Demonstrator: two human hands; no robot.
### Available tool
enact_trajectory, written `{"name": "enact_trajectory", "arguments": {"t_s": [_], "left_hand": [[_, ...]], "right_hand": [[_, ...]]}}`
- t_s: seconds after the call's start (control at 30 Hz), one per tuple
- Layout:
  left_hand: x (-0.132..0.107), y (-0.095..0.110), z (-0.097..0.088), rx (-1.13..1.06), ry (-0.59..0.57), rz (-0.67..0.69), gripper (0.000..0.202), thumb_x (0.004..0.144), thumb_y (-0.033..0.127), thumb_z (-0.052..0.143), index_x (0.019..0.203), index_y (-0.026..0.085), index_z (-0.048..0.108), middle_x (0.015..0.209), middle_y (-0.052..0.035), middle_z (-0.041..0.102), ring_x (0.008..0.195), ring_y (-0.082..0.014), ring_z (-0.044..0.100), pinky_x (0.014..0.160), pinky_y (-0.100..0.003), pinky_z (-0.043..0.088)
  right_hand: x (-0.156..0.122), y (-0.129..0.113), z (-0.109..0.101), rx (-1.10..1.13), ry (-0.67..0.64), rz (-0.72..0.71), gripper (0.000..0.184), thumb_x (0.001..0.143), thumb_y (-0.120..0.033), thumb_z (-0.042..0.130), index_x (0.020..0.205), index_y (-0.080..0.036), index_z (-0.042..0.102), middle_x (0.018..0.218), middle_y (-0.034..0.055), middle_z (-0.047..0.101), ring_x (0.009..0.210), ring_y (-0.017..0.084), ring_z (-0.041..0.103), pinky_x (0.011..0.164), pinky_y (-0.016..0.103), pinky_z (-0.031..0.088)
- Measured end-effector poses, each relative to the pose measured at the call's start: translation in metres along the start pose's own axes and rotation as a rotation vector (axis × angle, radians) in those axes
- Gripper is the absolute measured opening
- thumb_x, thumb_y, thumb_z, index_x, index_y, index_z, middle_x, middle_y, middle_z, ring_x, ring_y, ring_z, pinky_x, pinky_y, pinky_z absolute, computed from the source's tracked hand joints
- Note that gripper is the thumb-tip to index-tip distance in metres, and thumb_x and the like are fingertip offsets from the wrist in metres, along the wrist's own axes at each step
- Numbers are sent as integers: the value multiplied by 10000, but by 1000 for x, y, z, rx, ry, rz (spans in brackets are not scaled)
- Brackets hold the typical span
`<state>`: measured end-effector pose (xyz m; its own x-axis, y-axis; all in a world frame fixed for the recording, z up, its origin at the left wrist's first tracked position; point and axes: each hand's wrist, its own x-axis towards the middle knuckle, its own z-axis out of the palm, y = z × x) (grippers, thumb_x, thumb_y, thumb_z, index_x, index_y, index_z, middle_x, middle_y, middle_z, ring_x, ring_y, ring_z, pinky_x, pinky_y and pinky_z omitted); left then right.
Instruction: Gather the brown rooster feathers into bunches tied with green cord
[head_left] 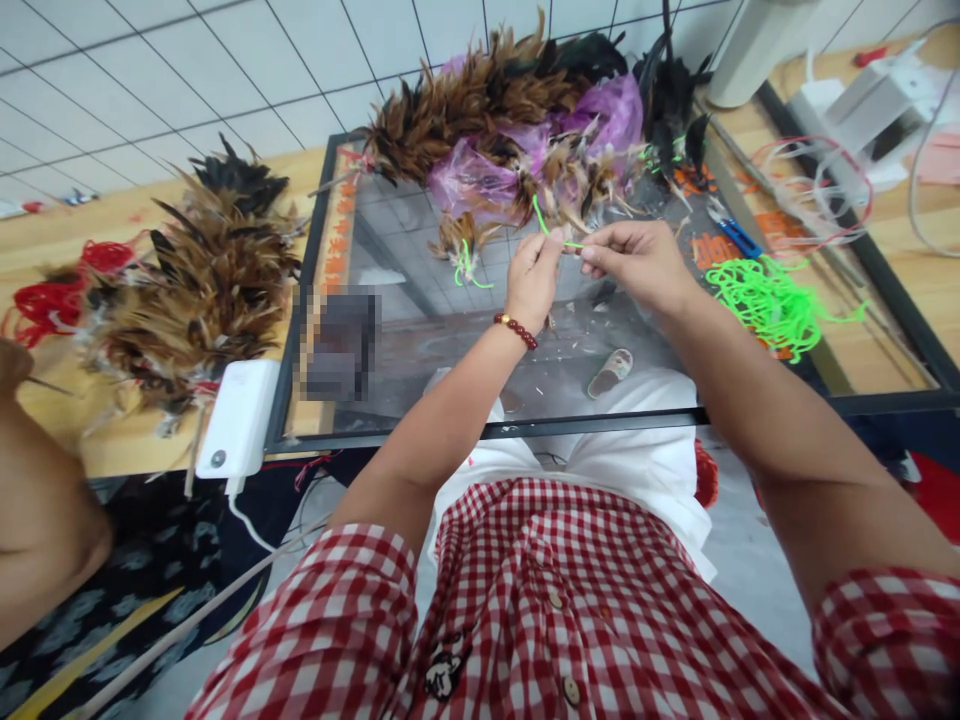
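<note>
Over the dark glass panel [480,350], my left hand [534,272] pinches a short bright green cord [540,215], one end of which sticks up above the fingers. Close beside it, my right hand [637,258] has thumb and fingertips closed on the other end of the same cord. Anything else between the fingertips is too small to make out. A small feather bundle [459,245] tied with green cord lies left of my hands. Behind them, brown and white feathers [577,190] rest on crumpled purple plastic [480,180].
A long brown feather bundle [450,110] lies at the back; another feather pile [210,290] is on the left. To the right are a heap of green cords [772,300] and blue-handled snips [735,232]. A white power bank [238,420] sits at the front edge. Someone's arm [45,510] is at far left.
</note>
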<state>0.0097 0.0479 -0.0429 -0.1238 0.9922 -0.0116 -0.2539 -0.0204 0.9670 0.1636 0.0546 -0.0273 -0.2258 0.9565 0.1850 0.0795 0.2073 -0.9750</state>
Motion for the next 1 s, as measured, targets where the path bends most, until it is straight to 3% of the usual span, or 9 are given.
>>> {"name": "enact_trajectory", "arguments": {"t_s": [0.1,0.2,0.4,0.57,0.63,0.83,0.93,1.0], "left_hand": [[-4,6,-1,-95,-22,-133,304,873,503,752,903,204,704,682,33,543,615,-61,530,537,-184,380],[-3,6,-4,-84,-161,-183,250,890,439,754,916,194,712,685,30,563,565,-46,483,500,-182,348],[2,-2,-9,78,-387,-99,344,955,486,633,801,180,666,825,-37,677,666,-98,605,625,-264,523],[-4,3,-9,176,-530,-43,440,915,578,652,723,183,631,766,-22,663,706,-104,618,723,-271,543],[-7,6,-8,226,-562,0,463,866,619,697,715,184,648,737,-16,663,704,-106,614,722,-269,529],[-13,5,-5,379,-638,61,485,836,632,719,666,180,676,686,-12,653,647,-104,574,708,-285,485],[-16,2,-1,395,-607,84,494,897,571,664,595,182,625,686,-19,647,669,-112,573,736,-292,481],[-16,0,0,372,-558,83,499,943,522,600,572,189,579,709,-26,650,709,-124,587,764,-297,488]], "right_hand": [[0,-3,-6,-40,-28,42,295,766,-424,894,728,-195,711,617,-4,649,567,102,574,561,259,520],[2,-1,-10,-58,-34,69,305,788,-428,872,702,-199,689,604,-7,634,551,95,545,547,257,496],[7,1,-14,-37,77,-68,311,779,-495,860,715,-266,660,666,-3,634,657,160,604,619,328,550],[3,-12,-12,-63,56,-145,354,724,-540,888,686,-274,657,816,25,693,897,224,683,751,383,594],[0,-16,-11,-55,4,-149,354,701,-545,902,686,-272,676,845,28,708,919,228,687,753,382,595],[-5,-16,-6,9,-94,-92,271,730,-448,893,697,-240,723,628,-5,641,568,154,596,532,327,509],[-4,-16,-5,17,-105,-50,254,762,-427,876,702,-240,714,608,-7,638,553,158,594,524,332,513],[-2,-16,-8,39,-39,-71,255,771,-463,871,747,-255,725,668,-16,677,595,139,594,582,319,533]]}}
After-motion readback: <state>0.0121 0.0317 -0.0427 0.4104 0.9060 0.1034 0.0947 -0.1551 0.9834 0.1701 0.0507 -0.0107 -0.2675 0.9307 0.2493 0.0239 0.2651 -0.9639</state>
